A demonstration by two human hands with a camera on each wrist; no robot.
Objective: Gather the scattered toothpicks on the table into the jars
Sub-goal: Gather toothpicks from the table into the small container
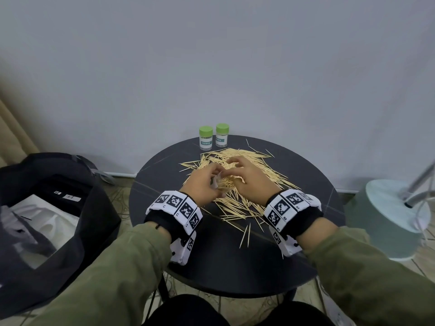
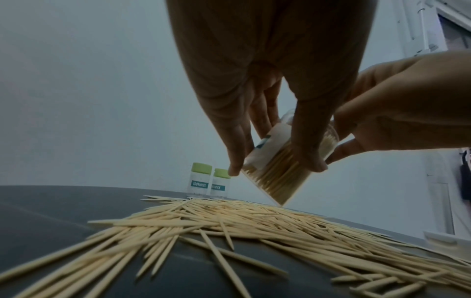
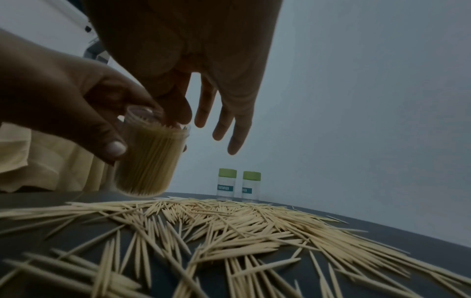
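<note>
While our left hand [image 2: 267, 96] fingers clamp the nearly full open jar [image 3: 150, 159], our right hand [image 3: 193, 66], fingers apart, feeds toothpicks [image 3: 229, 225] in; next we need a fresh pinch from the tabletop [image 1: 211, 262] centre.

Head view: high, looking forward and down over the round table [image 1: 294, 267] toward the wall. Left wrist view: low, just above the table, facing the wall past the left hand [image 2: 270, 84]. Right wrist view: likewise low, close. All three share the capped jars [image 3: 238, 184] and toothpick pile [image 2: 229, 217].
</note>
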